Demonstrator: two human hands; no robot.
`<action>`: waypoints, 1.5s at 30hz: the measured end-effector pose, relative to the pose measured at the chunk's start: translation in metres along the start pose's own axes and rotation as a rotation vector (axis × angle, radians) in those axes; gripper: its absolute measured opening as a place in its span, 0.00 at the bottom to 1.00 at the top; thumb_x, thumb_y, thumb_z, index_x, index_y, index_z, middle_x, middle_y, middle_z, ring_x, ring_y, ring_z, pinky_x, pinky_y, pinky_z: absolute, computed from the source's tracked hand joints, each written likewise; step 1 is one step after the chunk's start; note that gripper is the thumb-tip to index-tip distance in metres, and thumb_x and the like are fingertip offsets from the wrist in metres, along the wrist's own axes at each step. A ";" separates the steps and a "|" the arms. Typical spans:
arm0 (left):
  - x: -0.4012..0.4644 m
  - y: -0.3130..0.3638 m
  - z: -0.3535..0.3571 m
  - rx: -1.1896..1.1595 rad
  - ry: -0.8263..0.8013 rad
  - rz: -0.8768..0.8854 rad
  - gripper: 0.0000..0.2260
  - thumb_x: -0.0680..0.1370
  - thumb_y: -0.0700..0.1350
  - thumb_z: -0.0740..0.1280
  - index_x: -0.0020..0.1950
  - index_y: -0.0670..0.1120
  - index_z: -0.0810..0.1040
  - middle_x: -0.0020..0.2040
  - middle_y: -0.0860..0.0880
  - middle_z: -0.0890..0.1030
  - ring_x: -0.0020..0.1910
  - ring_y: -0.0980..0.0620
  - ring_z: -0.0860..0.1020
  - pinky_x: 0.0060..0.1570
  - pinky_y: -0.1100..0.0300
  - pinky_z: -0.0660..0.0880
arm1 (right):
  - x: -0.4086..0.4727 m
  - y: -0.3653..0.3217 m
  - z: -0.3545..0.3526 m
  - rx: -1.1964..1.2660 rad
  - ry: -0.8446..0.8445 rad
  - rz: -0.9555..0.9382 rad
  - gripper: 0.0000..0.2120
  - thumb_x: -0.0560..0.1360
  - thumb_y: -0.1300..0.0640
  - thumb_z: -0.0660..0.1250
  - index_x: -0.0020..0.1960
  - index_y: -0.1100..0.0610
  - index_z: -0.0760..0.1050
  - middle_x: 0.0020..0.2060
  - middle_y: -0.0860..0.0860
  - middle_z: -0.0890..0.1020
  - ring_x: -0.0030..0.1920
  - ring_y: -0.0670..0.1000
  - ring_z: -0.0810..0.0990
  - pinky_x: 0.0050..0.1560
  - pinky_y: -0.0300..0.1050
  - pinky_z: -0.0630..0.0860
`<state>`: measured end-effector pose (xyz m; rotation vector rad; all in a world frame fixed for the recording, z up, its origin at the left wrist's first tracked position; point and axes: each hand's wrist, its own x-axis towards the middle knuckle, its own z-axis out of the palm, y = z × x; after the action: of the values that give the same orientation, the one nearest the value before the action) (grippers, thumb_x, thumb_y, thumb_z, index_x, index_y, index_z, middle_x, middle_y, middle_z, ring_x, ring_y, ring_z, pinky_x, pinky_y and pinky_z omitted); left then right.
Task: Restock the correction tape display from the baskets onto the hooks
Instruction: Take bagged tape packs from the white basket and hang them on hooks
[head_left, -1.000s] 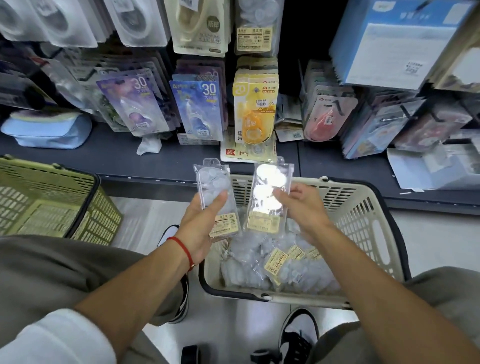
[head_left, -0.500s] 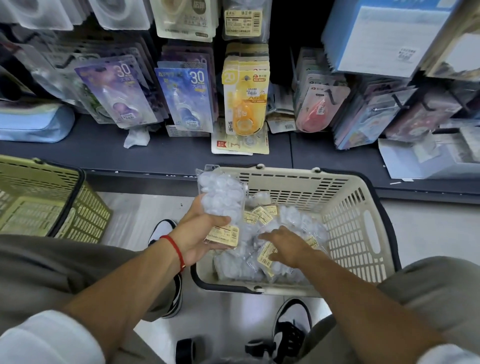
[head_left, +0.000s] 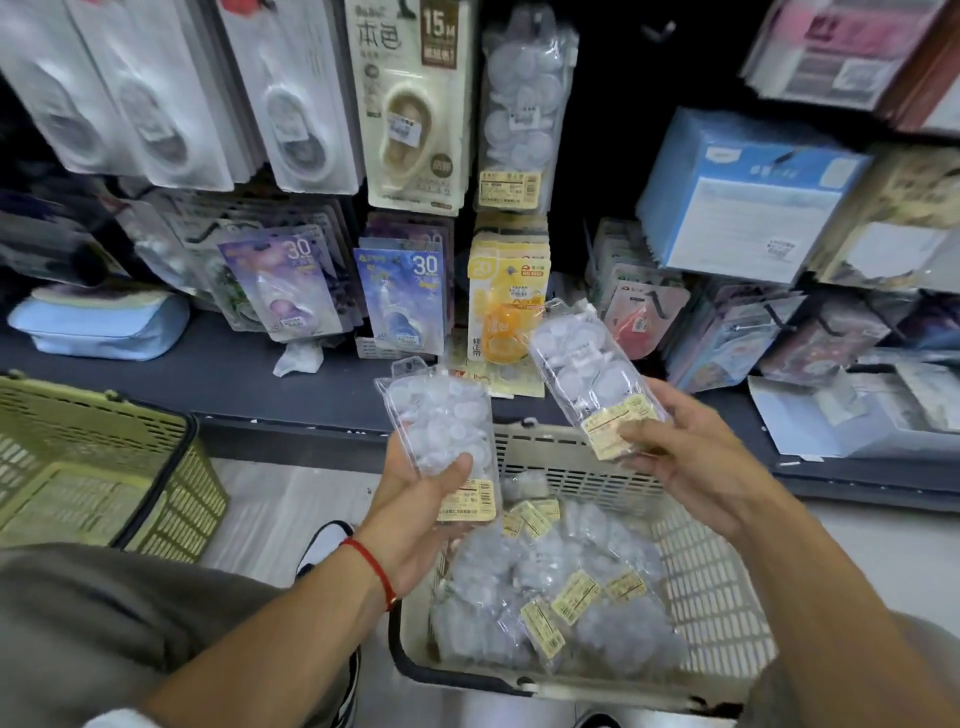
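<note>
- Currently, a clear pack (head_left: 439, 421) of correction tapes is gripped by the left hand (head_left: 421, 512), thumb across its front, above the beige basket (head_left: 711, 587).
- A second clear pack (head_left: 592, 371), tilted, is pinched at its label end by the right hand (head_left: 691, 441).
- More such packs (head_left: 550, 597) are piled in that basket.
- A matching hung pack (head_left: 522, 111) is seen on the display above.
- A green basket (head_left: 93, 467) is set to the left.
</note>
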<state>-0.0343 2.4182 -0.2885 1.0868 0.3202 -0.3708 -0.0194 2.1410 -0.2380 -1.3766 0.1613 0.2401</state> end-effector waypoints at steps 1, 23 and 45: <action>-0.002 0.005 0.008 -0.017 -0.032 0.026 0.25 0.77 0.40 0.74 0.69 0.58 0.71 0.62 0.48 0.86 0.55 0.42 0.87 0.46 0.44 0.84 | -0.002 0.002 0.012 0.016 -0.012 -0.002 0.23 0.76 0.68 0.71 0.69 0.56 0.78 0.59 0.59 0.87 0.55 0.57 0.88 0.49 0.45 0.85; 0.024 0.188 0.072 0.190 -0.038 0.652 0.35 0.66 0.47 0.80 0.70 0.58 0.72 0.62 0.53 0.85 0.63 0.49 0.83 0.64 0.41 0.79 | 0.093 -0.161 0.119 -0.277 0.321 -0.621 0.12 0.78 0.43 0.64 0.41 0.49 0.73 0.31 0.39 0.73 0.34 0.42 0.70 0.37 0.39 0.70; 0.028 0.203 0.068 0.130 0.121 0.773 0.29 0.71 0.45 0.71 0.70 0.63 0.72 0.68 0.45 0.79 0.68 0.32 0.77 0.66 0.24 0.70 | 0.108 -0.161 0.121 -0.492 0.491 -0.590 0.13 0.82 0.42 0.67 0.55 0.51 0.81 0.43 0.39 0.84 0.42 0.38 0.80 0.41 0.38 0.73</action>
<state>0.0850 2.4373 -0.1101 1.2745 -0.0339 0.3687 0.1232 2.2402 -0.0900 -1.8870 0.0975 -0.5937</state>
